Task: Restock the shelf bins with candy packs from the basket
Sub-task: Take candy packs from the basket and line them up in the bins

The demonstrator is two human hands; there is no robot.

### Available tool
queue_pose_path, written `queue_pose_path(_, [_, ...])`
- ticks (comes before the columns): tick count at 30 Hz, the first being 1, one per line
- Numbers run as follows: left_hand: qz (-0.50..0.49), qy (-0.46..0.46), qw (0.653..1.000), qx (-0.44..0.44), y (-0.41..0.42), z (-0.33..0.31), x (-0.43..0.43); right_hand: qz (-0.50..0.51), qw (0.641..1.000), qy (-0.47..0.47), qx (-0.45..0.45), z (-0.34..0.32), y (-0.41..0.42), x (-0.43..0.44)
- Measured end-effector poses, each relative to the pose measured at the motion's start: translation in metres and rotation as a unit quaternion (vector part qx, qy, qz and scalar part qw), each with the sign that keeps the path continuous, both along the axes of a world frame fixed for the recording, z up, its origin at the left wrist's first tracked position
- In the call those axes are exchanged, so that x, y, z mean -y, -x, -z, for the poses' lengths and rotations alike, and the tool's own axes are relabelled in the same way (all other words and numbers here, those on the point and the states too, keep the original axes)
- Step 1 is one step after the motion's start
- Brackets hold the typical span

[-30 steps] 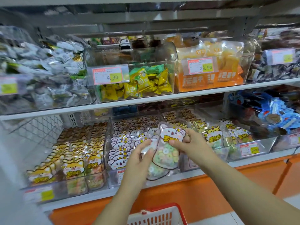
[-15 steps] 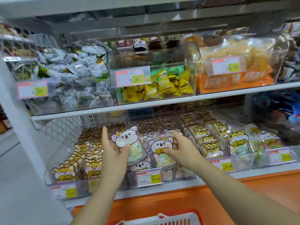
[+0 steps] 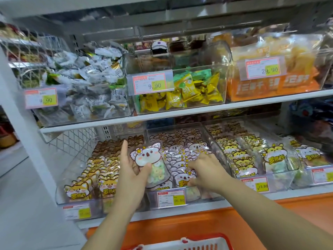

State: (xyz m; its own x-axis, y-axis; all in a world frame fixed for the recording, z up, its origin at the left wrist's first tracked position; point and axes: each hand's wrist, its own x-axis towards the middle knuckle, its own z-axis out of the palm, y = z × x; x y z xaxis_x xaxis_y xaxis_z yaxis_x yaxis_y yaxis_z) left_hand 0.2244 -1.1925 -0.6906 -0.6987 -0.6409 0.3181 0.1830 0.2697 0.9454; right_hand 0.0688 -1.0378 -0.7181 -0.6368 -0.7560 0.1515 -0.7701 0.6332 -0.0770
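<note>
Right hand (image 3: 205, 171) lower, pack (image 3: 148, 157) in left (image 3: 130, 171)

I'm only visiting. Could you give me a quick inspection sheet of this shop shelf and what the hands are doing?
Surface: white lower shelf carrying clear bins in a row.
Job's things: koala pack held upright over the middle bin, which looks nearly full; red basket below, contents hidden.
Clutter: nothing seen.
Hands: left hand pinches the koala pack; right hand has its fingers curled on a front pack in the middle bin.
Cables: nothing seen.
Surroundings: fox packs to the left, yellow animal packs to the right; upper shelf with bins of wrapped sweets; orange base beneath.
</note>
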Motion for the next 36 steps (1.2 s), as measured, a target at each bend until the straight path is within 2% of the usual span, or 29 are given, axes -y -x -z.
queue_pose_path(3, [0.012, 0.001, 1.000, 0.003, 0.001, 0.002, 0.001, -0.014, 0.999, -0.030, 0.012, -0.009, -0.001, 0.000])
queue_pose_path(5, [0.019, -0.009, 1.000, -0.005, 0.000, 0.002, 0.004, -0.017, 1.000, 0.004, 0.025, -0.016, -0.001, -0.002])
queue_pose_path(8, [0.017, -0.018, 1.000, -0.008, 0.000, 0.002, 0.007, -0.025, 0.997, 0.070, -0.012, -0.014, 0.001, -0.003])
queue_pose_path(11, [0.020, -0.021, 1.000, 0.000, 0.003, 0.001, 0.002, -0.029, 0.999, 0.008, -0.028, -0.001, -0.005, 0.002])
queue_pose_path(12, [0.025, -0.022, 0.999, 0.006, 0.005, 0.000, -0.001, -0.029, 0.999, 0.015, -0.025, 0.002, -0.003, 0.002])
queue_pose_path(14, [0.045, -0.018, 0.999, 0.017, 0.008, -0.001, -0.004, -0.014, 0.992, 0.122, 0.017, -0.005, 0.003, -0.008])
queue_pose_path(16, [0.076, -0.015, 0.997, 0.020, 0.012, -0.001, -0.005, 0.013, 0.949, 0.288, 0.125, -0.029, 0.006, -0.026])
queue_pose_path(18, [0.101, -0.032, 0.994, 0.028, 0.019, -0.001, -0.011, 0.001, 0.866, 0.412, 0.283, -0.056, 0.002, -0.046])
queue_pose_path(20, [0.128, -0.096, 0.987, 0.017, 0.029, -0.001, -0.025, -0.028, 0.795, 0.447, 0.409, -0.073, -0.009, -0.060])
queue_pose_path(21, [0.151, -0.158, 0.976, 0.003, 0.035, -0.001, -0.034, -0.042, 0.752, 0.459, 0.472, -0.077, -0.014, -0.063])
queue_pose_path(23, [0.219, -0.283, 0.934, -0.016, 0.045, -0.006, -0.051, -0.061, 0.653, 0.490, 0.574, -0.081, -0.025, -0.065])
queue_pose_path(24, [0.255, -0.325, 0.911, -0.012, 0.047, -0.009, -0.059, -0.067, 0.636, 0.497, 0.587, -0.081, -0.026, -0.066])
queue_pose_path(25, [0.279, -0.352, 0.893, 0.004, 0.048, -0.011, -0.065, -0.074, 0.659, 0.490, 0.566, -0.081, -0.028, -0.069])
queue_pose_path(27, [0.317, -0.361, 0.876, 0.050, 0.050, -0.010, -0.074, -0.098, 0.771, 0.415, 0.473, -0.081, -0.028, -0.077])
queue_pose_path(28, [0.327, -0.356, 0.872, 0.074, 0.051, -0.007, -0.077, -0.108, 0.808, 0.375, 0.441, -0.081, -0.027, -0.081])
queue_pose_path(29, [0.329, -0.348, 0.873, 0.095, 0.052, -0.006, -0.080, -0.111, 0.826, 0.350, 0.428, -0.081, -0.026, -0.086])
queue_pose_path(33, [0.295, -0.290, 0.900, 0.137, 0.054, -0.005, -0.073, -0.087, 0.835, 0.355, 0.411, -0.078, -0.021, -0.098])
queue_pose_path(34, [0.273, -0.234, 0.921, 0.151, 0.055, -0.005, -0.066, -0.069, 0.834, 0.375, 0.399, -0.078, -0.018, -0.100])
queue_pose_path(36, [0.194, -0.055, 0.959, 0.199, 0.053, -0.005, -0.044, -0.023, 0.816, 0.431, 0.383, -0.076, -0.011, -0.104])
